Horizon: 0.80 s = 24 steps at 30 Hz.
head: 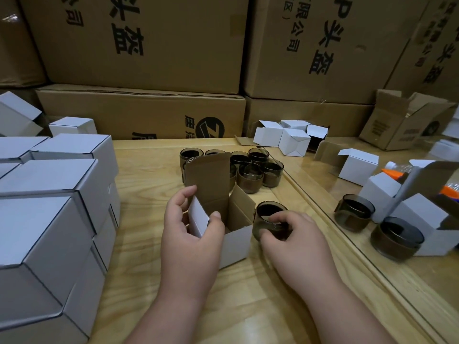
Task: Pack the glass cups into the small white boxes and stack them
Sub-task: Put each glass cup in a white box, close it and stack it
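The right hand [293,234] pinches a smoky glass cup [269,223] by its rim; likely rigid, slick, breakable; the left hand [191,227] pinches the open white box [236,242] wall between them.

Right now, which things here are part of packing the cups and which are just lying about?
Part of the job:
- open white box, held by the left hand
- glass cup, gripped by the right hand
- cluster of cups
- stacked closed boxes
- spare white boxes

Lying about:
- big brown cartons
- small brown carton
- mirror
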Tool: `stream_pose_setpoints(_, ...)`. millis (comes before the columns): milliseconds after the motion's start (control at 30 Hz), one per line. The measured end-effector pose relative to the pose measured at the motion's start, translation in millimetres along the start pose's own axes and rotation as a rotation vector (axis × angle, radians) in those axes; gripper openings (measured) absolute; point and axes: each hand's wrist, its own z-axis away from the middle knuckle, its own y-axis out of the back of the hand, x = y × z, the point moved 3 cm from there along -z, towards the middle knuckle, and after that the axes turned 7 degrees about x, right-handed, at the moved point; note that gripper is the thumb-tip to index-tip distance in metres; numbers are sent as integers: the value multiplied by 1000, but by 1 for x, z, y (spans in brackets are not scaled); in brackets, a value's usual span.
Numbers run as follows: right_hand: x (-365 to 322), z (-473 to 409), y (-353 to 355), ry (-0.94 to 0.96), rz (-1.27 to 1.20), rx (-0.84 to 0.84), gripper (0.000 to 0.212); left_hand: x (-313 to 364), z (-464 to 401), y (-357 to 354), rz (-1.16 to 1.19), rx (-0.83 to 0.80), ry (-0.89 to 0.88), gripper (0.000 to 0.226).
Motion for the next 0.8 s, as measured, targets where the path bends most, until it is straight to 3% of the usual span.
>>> stream_pose_setpoints(167, -3, -1, 8, -102, -386, 239, 21, -1, 2, -2, -17, -49, -6, 60)
stream_pose_setpoints(333, -26, 14, 27, 205, -746, 468, 15, 0, 5, -8, -56, -108, -23, 68)
stream_pose_setpoints(433, -41, 27, 28, 459, -771, 443, 18, 0, 7, -9, -53, -150, -25, 69)
stream_pose_setpoints(533, -55, 37, 18, 586, -742, 317, 20, 4, 9, -12, -54, -222, -36, 65)
stream_pose_setpoints(667, -62, 42, 2, 583, -651, 177, 37, 14, 10, -12, -17, -226, -84, 37)
stream_pose_setpoints(800, -56, 37, -2, 485, -540, 216, 28, 8, 11, -11, 36, -236, -13, 51)
